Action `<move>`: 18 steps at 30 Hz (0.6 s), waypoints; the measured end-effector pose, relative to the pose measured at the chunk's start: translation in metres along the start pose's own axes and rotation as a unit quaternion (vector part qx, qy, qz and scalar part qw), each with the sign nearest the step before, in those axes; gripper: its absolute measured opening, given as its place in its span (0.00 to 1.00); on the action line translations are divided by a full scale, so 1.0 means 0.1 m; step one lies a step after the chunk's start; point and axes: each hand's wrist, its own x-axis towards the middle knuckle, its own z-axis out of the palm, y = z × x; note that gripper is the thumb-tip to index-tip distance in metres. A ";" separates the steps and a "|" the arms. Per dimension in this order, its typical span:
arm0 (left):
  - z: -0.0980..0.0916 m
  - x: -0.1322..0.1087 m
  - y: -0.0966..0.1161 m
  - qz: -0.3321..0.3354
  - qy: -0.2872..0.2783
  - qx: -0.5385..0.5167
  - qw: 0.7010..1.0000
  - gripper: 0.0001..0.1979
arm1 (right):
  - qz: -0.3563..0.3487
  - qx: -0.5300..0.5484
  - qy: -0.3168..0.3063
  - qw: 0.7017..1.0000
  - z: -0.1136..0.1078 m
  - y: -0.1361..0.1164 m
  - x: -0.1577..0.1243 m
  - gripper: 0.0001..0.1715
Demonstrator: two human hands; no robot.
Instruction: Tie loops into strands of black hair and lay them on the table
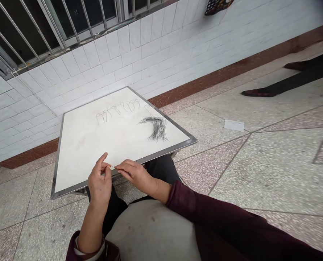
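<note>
My left hand (99, 179) is over the near edge of a white table, its thumb and index finger pinched together and another finger raised. Close beside it on the right, my right hand (136, 175) is also closed in a pinch. A very thin strand (112, 167) shows between the two sets of fingertips; most of it is hidden or too fine to make out. On the table lies a loose bundle of thin dark wire-like strands (158, 128). Farther back is a row of several similar strands (117, 108), each bent into a loop with a tail.
The white table (79, 156) has a grey metal rim and stands against a tiled wall (134, 54) under a barred window (69, 21). A person's legs (286, 85) are at the right. A white paper piece (234, 125) lies on the floor.
</note>
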 end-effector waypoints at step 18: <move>-0.02 -0.01 0.00 -0.028 0.039 -0.081 0.996 0.19 | -0.056 -0.063 -0.032 0.996 -0.06 -0.01 0.02 0.10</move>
